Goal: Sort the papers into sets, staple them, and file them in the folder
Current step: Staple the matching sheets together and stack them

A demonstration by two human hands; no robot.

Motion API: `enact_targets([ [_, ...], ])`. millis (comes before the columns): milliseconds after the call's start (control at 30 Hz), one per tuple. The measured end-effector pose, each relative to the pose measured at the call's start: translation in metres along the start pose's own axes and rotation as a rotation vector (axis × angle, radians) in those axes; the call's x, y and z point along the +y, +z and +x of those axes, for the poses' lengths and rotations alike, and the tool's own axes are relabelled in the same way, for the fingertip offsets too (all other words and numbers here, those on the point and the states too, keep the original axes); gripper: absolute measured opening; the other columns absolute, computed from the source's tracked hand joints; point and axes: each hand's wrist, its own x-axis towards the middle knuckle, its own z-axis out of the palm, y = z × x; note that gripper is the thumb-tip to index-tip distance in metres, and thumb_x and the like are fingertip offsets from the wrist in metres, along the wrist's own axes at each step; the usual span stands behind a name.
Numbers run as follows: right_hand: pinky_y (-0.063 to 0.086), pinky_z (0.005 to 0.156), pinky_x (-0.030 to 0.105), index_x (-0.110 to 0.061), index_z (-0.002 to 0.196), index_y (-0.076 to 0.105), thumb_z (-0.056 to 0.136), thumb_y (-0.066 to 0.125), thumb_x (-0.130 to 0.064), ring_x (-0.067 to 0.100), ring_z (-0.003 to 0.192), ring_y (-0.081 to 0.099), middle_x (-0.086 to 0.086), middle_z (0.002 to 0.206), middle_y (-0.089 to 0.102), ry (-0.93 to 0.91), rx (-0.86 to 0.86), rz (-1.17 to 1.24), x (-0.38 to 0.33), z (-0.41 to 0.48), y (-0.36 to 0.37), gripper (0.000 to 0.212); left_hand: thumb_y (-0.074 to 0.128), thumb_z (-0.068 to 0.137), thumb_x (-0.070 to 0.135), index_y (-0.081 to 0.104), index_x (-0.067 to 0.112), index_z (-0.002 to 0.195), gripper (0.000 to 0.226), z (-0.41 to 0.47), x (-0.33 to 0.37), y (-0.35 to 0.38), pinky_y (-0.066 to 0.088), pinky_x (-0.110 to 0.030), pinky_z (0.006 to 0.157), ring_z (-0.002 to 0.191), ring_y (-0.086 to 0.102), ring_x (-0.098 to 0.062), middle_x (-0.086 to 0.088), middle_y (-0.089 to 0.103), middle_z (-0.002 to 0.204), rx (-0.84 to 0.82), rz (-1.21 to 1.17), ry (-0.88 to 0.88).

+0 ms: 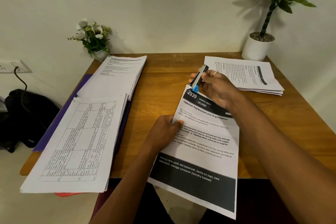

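Note:
My left hand (164, 132) pinches the left edge of a printed paper set (203, 143) headed "Tablecloth Replacement and Organization", held over the front of the wooden table (163, 78). My right hand (216, 87) grips a small black and silver stapler (199, 76) with a blue part. The stapler's jaws sit on the top left corner of that set. A purple folder (54, 127) lies at the left under two paper stacks: a table-printed stack (80, 142) in front and a text stack (118, 76) behind it.
Another paper pile (254, 76) lies at the back right. A white pot with a green plant (256, 47) stands in the back right corner, a small flower pot (94, 42) at the back left. A black bag (23, 118) and a cable sit on the floor left.

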Motion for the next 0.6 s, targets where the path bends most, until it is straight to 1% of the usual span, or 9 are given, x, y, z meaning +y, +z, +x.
enact_targets([
  [67, 0.059, 0.086, 0.033, -0.006, 0.118, 0.054, 0.107, 0.040, -0.004, 0.027, 0.107, 0.069, 0.017, 0.121, 0.070, -0.002, -0.010, 0.000, 0.000, -0.001, -0.002, 0.018, 0.056, 0.105, 0.028, 0.070, 0.015, 0.099, 0.020, 0.001, 0.000, 0.000, 0.064, -0.044, 0.078, 0.079, 0.078, -0.020, -0.003, 0.080, 0.096, 0.002, 0.006, 0.005],
  [200, 0.054, 0.100, 0.039, -0.008, 0.114, 0.056, 0.107, 0.041, -0.004, 0.032, 0.118, 0.065, 0.019, 0.126, 0.067, -0.012, 0.004, 0.006, 0.003, 0.000, -0.006, 0.018, 0.055, 0.105, 0.029, 0.070, 0.014, 0.102, 0.020, -0.001, 0.000, 0.000, 0.064, -0.042, 0.077, 0.079, 0.077, -0.020, -0.003, 0.080, 0.095, 0.005, 0.013, 0.005],
  [333, 0.054, 0.101, 0.041, -0.009, 0.115, 0.057, 0.106, 0.042, -0.004, 0.034, 0.123, 0.063, 0.019, 0.129, 0.067, -0.013, -0.009, 0.017, 0.008, 0.001, -0.009, 0.017, 0.055, 0.105, 0.030, 0.070, 0.014, 0.102, 0.022, 0.000, 0.000, 0.000, 0.064, -0.040, 0.076, 0.078, 0.077, -0.018, -0.002, 0.079, 0.095, 0.008, 0.031, 0.011],
  [433, 0.054, 0.101, 0.040, -0.008, 0.116, 0.056, 0.106, 0.043, -0.003, 0.033, 0.124, 0.063, 0.019, 0.129, 0.067, -0.022, -0.013, 0.033, 0.010, 0.000, -0.012, 0.017, 0.055, 0.105, 0.030, 0.069, 0.015, 0.101, 0.020, 0.000, 0.000, 0.000, 0.064, -0.034, 0.072, 0.079, 0.077, -0.017, -0.001, 0.079, 0.097, 0.005, 0.026, 0.013],
  [533, 0.056, 0.098, 0.036, -0.007, 0.121, 0.053, 0.105, 0.044, -0.002, 0.032, 0.126, 0.061, 0.018, 0.130, 0.067, -0.036, -0.011, 0.052, 0.011, 0.000, -0.016, 0.019, 0.056, 0.105, 0.029, 0.069, 0.018, 0.096, 0.019, -0.001, 0.001, 0.001, 0.061, -0.028, 0.067, 0.076, 0.077, -0.015, 0.000, 0.079, 0.093, 0.015, 0.012, 0.014],
  [600, 0.054, 0.101, 0.038, -0.008, 0.122, 0.052, 0.105, 0.044, -0.002, 0.031, 0.125, 0.062, 0.017, 0.129, 0.067, -0.034, -0.022, 0.079, 0.012, -0.001, -0.020, 0.020, 0.056, 0.105, 0.029, 0.069, 0.019, 0.094, 0.020, -0.001, 0.001, 0.001, 0.061, -0.028, 0.066, 0.074, 0.077, -0.015, 0.000, 0.079, 0.090, 0.026, 0.021, 0.011],
])
